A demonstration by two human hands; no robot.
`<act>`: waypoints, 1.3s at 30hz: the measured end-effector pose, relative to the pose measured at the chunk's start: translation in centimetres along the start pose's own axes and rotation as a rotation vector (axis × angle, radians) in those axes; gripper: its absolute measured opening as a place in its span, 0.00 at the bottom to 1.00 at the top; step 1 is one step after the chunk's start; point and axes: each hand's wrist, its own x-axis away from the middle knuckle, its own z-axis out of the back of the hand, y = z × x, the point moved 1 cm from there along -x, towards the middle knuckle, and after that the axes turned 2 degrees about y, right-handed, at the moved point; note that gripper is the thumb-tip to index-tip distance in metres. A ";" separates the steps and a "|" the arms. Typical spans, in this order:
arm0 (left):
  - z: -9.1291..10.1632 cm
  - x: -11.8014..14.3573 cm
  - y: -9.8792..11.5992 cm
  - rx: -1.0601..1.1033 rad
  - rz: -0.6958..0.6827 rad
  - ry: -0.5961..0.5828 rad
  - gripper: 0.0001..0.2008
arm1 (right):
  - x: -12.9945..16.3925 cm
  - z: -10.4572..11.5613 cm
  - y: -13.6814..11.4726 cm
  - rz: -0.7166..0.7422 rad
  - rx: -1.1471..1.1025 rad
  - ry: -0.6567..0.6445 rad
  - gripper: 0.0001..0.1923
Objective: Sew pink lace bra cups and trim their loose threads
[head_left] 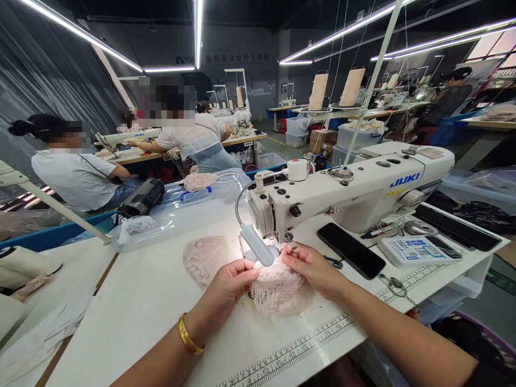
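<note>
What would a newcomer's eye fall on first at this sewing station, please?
Probably the white sewing machine across the table's right half, with its small lamp shining down by the needle. Just below it, the left hand and right hand pinch a pale pink lace piece between their fingers. A black phone lies right of them.

A dark, high workshop stretches beyond the grip, its black ceiling crossed by long white strip lights [80, 33]. A grey draped curtain wall [44, 75] runs along the left. The white laminate bench [145, 301] carries a printed ruler edge. Further wooden sewing benches [242, 141] stand behind, with bright windows [494, 45] far right.
</note>
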 end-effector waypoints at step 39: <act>1.4 6.7 1.9 -0.200 -0.086 0.023 0.21 | 2.7 -4.0 0.1 -0.073 0.125 -0.322 0.23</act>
